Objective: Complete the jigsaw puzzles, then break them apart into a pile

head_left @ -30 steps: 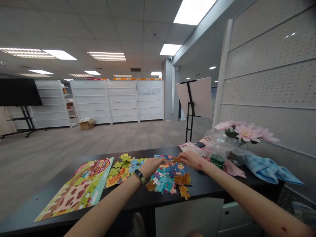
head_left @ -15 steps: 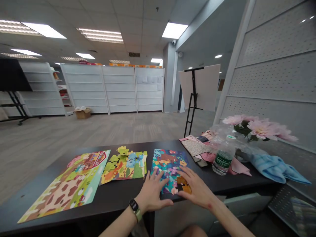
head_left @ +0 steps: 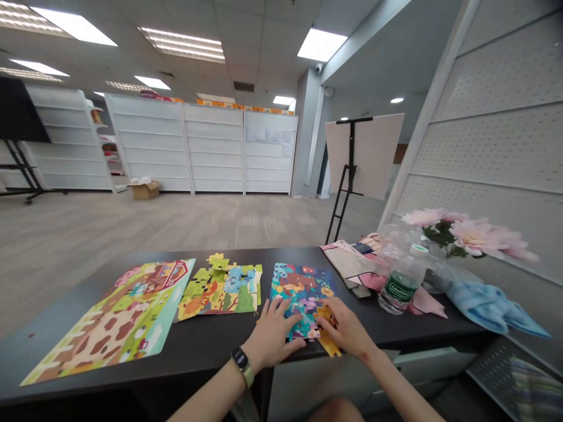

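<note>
A blue jigsaw puzzle (head_left: 299, 281) with animals lies on the dark table in front of me. My left hand (head_left: 273, 331), wearing a watch (head_left: 241, 358), rests on its lower left with fingers spread. At its lower right corner, my right hand (head_left: 345, 325) has its thumb and fingers closed on an orange puzzle section (head_left: 329, 343), which sticks out past the puzzle's lower edge. The fingers hide part of that section. Left of my hands is a second jigsaw (head_left: 224, 287), green and yellow, with loose pieces stacked on it.
A farm picture sheet (head_left: 118, 316) covers the table's left part. To the right stand a water bottle (head_left: 402, 281) and pink flowers (head_left: 472, 234), beside pink cloths (head_left: 428, 302) and a blue cloth (head_left: 488, 305). An easel (head_left: 352, 158) stands beyond the table.
My right hand has gone from spread fingers to a pinch on the orange section, which has shifted toward me. The left hand stays spread on the puzzle. The camera view has tilted slightly.
</note>
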`<state>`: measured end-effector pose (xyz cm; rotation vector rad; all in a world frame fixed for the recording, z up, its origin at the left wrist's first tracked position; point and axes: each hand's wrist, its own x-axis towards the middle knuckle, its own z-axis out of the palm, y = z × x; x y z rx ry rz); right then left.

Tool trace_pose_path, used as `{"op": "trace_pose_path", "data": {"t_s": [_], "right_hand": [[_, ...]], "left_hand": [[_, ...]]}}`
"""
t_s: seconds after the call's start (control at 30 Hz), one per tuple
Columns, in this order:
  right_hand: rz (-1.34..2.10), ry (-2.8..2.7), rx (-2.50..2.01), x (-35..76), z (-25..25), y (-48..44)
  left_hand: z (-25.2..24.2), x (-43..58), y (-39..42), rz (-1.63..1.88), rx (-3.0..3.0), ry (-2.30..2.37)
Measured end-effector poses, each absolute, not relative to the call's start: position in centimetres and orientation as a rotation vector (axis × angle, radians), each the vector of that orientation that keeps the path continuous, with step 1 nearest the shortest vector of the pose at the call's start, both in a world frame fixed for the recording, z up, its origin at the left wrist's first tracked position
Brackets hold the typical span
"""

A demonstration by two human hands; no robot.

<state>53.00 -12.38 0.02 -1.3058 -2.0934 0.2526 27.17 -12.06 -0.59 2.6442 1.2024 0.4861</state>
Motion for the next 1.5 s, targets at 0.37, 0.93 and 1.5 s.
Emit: {"op": "trace_pose_path", "data": {"t_s": [0.37, 0.93, 1.5], "right_hand": [[0.093, -1.789, -1.345, 54.6, 3.8, -4.6], [0.335, -2.462, -1.589, 54.7, -0.9, -10.7], [0.317, -1.580, -1.644, 51.6, -1.9, -1.8]], "left_hand": [[1.8, 28.1, -6.9, 0.667, 2.520, 1.186], [-1.0, 29.5, -7.5, 0.686, 2.578, 1.327], [-0.6, 28.5, -7.8, 0.666, 2.537, 1.282]]}}
